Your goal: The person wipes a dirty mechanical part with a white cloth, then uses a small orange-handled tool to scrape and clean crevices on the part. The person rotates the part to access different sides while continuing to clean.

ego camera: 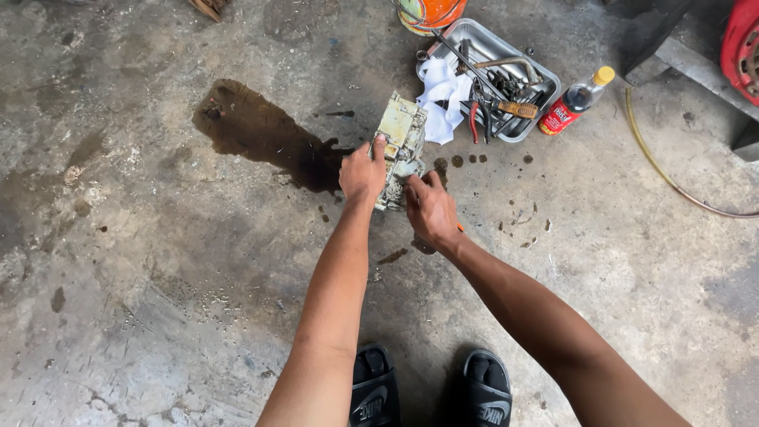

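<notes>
A dirty, pale metal engine part point(401, 138) stands on the stained concrete floor. My left hand point(362, 171) grips its left side, thumb up against the edge. On the part's lower right side, my right hand point(431, 209) is closed around a small tool whose orange end peeks out by the wrist. What kind of tool it is stays hidden by the fingers.
A metal tray point(545, 79) behind the part holds a white rag point(443, 95), pliers and other tools. A small bottle with a yellow cap point(575, 100) lies right of it. A dark oil stain point(261, 134) spreads left. A yellow hose point(664, 170) curves at right. My sandalled feet point(431, 387) are below.
</notes>
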